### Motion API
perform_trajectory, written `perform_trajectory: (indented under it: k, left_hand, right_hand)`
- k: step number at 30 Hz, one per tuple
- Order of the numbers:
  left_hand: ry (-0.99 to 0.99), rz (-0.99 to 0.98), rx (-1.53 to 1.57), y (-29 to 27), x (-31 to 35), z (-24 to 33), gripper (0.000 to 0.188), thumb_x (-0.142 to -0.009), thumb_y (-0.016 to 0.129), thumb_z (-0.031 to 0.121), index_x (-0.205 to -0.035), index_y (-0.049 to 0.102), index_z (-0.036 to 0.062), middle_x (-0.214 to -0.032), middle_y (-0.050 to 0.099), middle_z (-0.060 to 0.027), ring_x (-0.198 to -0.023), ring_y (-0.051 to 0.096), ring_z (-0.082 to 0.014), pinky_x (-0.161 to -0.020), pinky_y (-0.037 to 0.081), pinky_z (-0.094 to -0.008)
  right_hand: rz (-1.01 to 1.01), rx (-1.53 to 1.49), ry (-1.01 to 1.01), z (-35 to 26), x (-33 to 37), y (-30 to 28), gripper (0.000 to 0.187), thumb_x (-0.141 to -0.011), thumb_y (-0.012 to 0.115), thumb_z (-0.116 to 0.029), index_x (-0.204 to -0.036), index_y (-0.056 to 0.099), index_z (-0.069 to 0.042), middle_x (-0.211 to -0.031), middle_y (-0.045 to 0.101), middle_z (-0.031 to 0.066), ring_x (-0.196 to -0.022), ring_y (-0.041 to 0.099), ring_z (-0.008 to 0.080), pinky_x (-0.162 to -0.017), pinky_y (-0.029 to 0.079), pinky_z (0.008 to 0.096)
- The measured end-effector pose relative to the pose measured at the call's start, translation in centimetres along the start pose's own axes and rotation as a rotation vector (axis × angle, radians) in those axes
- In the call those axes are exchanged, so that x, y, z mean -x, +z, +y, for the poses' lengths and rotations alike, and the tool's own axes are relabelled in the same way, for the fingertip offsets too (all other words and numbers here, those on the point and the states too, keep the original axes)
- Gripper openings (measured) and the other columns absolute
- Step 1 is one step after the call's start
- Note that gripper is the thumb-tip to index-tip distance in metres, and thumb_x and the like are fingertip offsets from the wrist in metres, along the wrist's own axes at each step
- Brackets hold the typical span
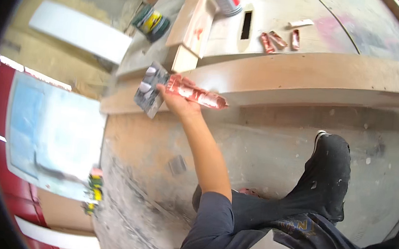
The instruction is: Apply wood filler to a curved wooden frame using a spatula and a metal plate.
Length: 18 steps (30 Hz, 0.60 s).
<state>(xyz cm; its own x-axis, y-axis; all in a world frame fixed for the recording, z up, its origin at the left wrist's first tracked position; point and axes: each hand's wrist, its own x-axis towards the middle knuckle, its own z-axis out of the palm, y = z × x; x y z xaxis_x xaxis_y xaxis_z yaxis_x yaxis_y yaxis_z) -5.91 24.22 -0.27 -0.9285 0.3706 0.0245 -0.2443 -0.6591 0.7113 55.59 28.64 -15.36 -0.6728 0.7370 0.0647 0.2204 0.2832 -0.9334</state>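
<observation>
My left hand (pixel 182 104) reaches forward over the edge of a long curved wooden board, its fingers curled. In it is a flat grey scraper (pixel 152 103) with pale smears, its broad end pointing left and the thumb near it. A narrow red-and-white piece (pixel 202 97), which looks like a squeezed tube or a smeared handle, lies across the palm and sticks out to the right. Whether it is joined to the scraper I cannot tell. My right hand does not show.
The wooden board (pixel 309 77) curves across the view; a wooden box section (pixel 190 15) meets it. Beyond stand a grey can (pixel 227 2), a green-and-yellow can (pixel 151 22) and several red pieces (pixel 295 39). A pale panel (pixel 79 31) lies left; my leg (pixel 324 179) is right.
</observation>
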Motion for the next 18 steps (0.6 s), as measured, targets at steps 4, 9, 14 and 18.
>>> perform_trajectory:
  k: [4,9,14,18]
  left_hand:
    - [-0.051,-0.083,-0.020,6.0,1.4,-3.0,0.054,-0.092,0.029,0.053,-0.086,0.054,0.0050,-0.073,0.057,-0.0062,-0.062,0.053,-0.0195,-0.055,0.046,-0.0319]
    - [-0.185,-0.292,0.033,11.1,3.5,-4.7,0.051,-0.092,0.034,0.051,-0.087,0.055,0.0054,-0.070,0.057,-0.0056,-0.062,0.055,-0.0177,-0.055,0.048,-0.0313]
    - [-0.295,-0.260,0.010,13.4,6.5,-7.8,0.050,-0.089,0.041,0.052,-0.082,0.054,0.0042,-0.074,0.057,-0.0060,-0.060,0.054,-0.0206,-0.053,0.046,-0.0331]
    - [-0.282,-0.416,0.022,11.7,3.3,-8.4,0.047,-0.090,0.040,0.050,-0.083,0.056,0.0072,-0.074,0.060,-0.0049,-0.062,0.056,-0.0187,-0.055,0.046,-0.0322]
  right_hand:
    - [0.116,-0.182,0.004,-8.5,2.3,10.8,0.039,-0.081,0.058,-0.042,-0.084,0.058,-0.003,-0.067,0.056,0.0023,-0.049,0.054,0.0110,-0.038,0.042,0.0231]
    - [0.245,-0.174,-0.022,-13.8,1.0,16.4,0.042,-0.081,0.058,-0.045,-0.083,0.057,-0.003,-0.066,0.054,0.0017,-0.048,0.052,0.0102,-0.037,0.041,0.0227]
    - [0.265,-0.112,-0.055,-13.2,-2.4,13.1,0.044,-0.080,0.057,-0.049,-0.081,0.055,-0.004,-0.064,0.053,0.0012,-0.047,0.051,0.0095,-0.036,0.039,0.0224]
    - [0.261,-0.283,0.176,-18.5,-2.3,14.9,0.046,-0.080,0.056,-0.051,-0.081,0.055,-0.005,-0.063,0.052,0.0007,-0.045,0.050,0.0089,-0.035,0.038,0.0221]
